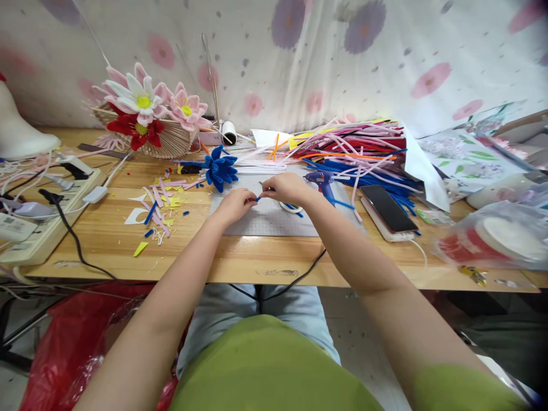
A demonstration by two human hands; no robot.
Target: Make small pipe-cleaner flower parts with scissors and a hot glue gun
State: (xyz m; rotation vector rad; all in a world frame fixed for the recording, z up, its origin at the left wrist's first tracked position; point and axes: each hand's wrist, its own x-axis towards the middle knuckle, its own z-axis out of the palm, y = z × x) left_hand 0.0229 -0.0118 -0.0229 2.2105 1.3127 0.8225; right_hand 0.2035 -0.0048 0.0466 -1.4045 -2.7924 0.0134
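A blue piece (258,198) is pinched by the left hand (235,206) and right hand (285,187) above a mat (274,226). A blue flower (220,169) is seen nearby.

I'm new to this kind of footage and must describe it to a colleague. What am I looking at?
There's no machine: it's a person's bare left hand and right hand. The one picture comes from a head-worn camera looking forward and down.

A small blue piece is at the left fingertips; whether the right hand grips it too, I can't tell. Beneath is a grey mat on a wooden table. Around them lie a blue fuzzy flower, a glue gun, a phone and colourful fuzzy stems.
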